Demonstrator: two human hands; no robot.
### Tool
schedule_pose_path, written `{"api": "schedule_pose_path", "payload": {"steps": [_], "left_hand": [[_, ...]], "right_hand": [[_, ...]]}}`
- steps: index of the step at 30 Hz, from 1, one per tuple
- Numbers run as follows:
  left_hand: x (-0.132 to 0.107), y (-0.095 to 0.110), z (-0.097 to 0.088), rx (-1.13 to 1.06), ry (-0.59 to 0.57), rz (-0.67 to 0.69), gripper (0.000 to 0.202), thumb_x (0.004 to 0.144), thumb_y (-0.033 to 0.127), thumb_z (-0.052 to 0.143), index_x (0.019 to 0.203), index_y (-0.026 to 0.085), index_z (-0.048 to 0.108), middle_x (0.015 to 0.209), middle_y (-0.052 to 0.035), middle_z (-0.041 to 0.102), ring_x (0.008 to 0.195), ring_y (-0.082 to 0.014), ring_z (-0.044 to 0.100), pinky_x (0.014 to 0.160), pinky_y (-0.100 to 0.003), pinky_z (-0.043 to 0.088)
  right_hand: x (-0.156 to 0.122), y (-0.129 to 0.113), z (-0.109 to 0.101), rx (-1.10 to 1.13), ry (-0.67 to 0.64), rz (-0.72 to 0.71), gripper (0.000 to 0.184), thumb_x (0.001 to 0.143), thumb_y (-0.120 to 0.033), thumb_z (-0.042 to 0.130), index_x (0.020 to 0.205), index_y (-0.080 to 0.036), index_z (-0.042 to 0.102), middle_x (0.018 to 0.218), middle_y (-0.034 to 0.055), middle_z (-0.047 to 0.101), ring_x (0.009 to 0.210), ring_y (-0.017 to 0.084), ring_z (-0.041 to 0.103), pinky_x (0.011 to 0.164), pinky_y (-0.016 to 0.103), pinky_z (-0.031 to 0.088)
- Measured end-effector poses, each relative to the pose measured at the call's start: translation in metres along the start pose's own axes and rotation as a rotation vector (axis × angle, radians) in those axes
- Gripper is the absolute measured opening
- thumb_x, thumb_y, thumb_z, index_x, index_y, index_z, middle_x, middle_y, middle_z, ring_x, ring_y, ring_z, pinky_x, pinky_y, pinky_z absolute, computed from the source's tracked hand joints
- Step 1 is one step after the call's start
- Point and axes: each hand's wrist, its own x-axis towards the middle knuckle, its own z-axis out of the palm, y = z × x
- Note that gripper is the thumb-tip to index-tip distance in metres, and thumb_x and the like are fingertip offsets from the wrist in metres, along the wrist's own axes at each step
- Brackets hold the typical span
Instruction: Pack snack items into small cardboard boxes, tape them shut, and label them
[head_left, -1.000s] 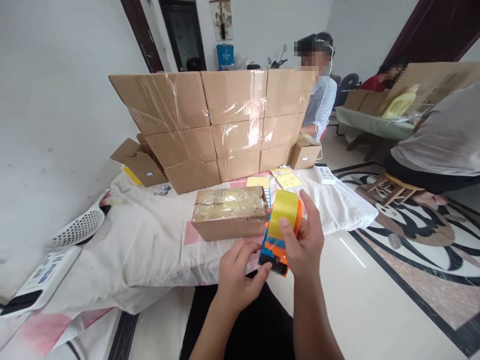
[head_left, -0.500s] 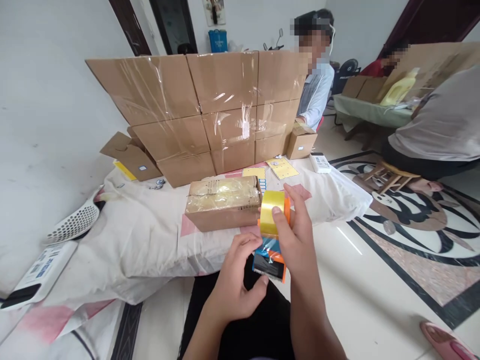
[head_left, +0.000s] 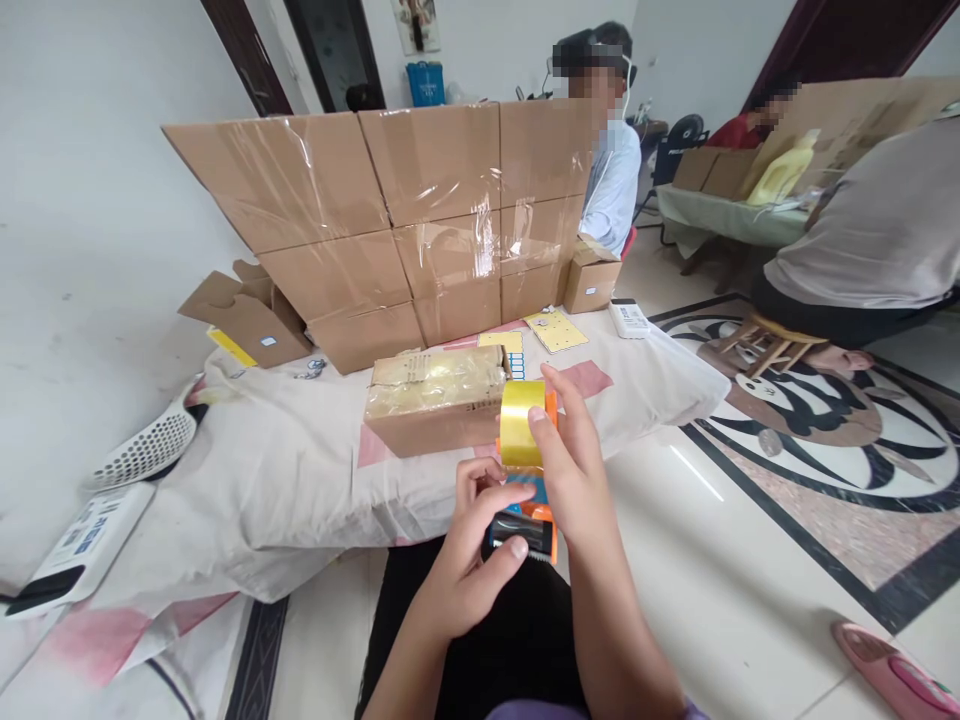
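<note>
Head view shows the person's right hand (head_left: 574, 480) wrapped around a tape dispenser (head_left: 525, 490), thumb pressed on the yellow tape roll (head_left: 519, 433) and fingers closed behind it, so the tool is held upright in the air just in front of the lap. The left hand (head_left: 469, 565) is curled at the dispenser's lower end, its thumb and fingertips pinching near the dark blade mouth, seemingly feeling for the loose tape end; whether it has the end in its grip cannot be told. Just beyond the dispenser, on the cloth-covered surface (head_left: 300, 480), lies a small cardboard box (head_left: 435, 405) with shiny tape across its top. Farther off stands a wall of stacked taped cartons (head_left: 390, 230), and yellow label sheets (head_left: 555, 328) lie to the right of the box. Another seated person (head_left: 611, 180) is at the far side. To do this step well, the right hand would best keep the roll from spinning while the left peels the tape end straight out over the blade, keeping fingertips clear of the teeth and off the sticky face.
</note>
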Motion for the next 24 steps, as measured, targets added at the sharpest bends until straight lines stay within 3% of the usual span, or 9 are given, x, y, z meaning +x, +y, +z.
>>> {"api": "schedule_pose_path", "payload": {"steps": [8, 12, 16, 24], "left_hand": [[0.004, 0.001, 0.006, 0.096, 0.168, 0.111, 0.025, 0.101, 0.027, 0.05, 0.122, 0.037, 0.059, 0.11, -0.0026, 0.04, 0.106, -0.0186, 0.046, 0.094, -0.033, 0.044], [-0.002, 0.007, -0.005, 0.366, 0.215, 0.302, 0.019, 0.096, 0.031, 0.058, 0.113, 0.028, 0.064, 0.108, -0.0041, 0.039, 0.103, -0.0204, 0.044, 0.094, -0.035, 0.044], [-0.004, 0.019, -0.016, 0.66, 0.205, 0.433, 0.021, 0.087, 0.016, 0.067, 0.104, 0.028, 0.069, 0.109, -0.005, 0.042, 0.104, -0.0207, 0.045, 0.093, -0.036, 0.044], [-0.006, 0.037, -0.016, 0.818, 0.135, 0.363, 0.019, 0.091, 0.01, 0.066, 0.096, 0.028, 0.069, 0.101, -0.0031, 0.053, 0.1, -0.0197, 0.047, 0.089, -0.033, 0.044]], "right_hand": [[-0.008, -0.01, 0.005, 0.028, -0.022, -0.01, 0.052, 0.1, -0.051, 0.049, 0.146, -0.026, 0.049, 0.118, 0.0082, 0.07, 0.143, 0.029, 0.044, 0.121, 0.055, 0.035], [-0.01, -0.013, 0.004, 0.052, -0.03, 0.024, 0.052, 0.1, -0.052, 0.049, 0.146, -0.028, 0.049, 0.109, 0.0069, 0.071, 0.143, 0.029, 0.044, 0.12, 0.054, 0.035], [-0.009, -0.011, 0.002, 0.042, -0.044, 0.041, 0.054, 0.1, -0.052, 0.048, 0.148, -0.028, 0.047, 0.11, 0.0068, 0.071, 0.137, 0.029, 0.05, 0.118, 0.053, 0.038], [-0.01, -0.006, 0.008, -0.013, -0.068, 0.01, 0.058, 0.101, -0.052, 0.048, 0.154, -0.027, 0.041, 0.11, 0.0065, 0.072, 0.128, 0.029, 0.057, 0.114, 0.05, 0.041]]}}
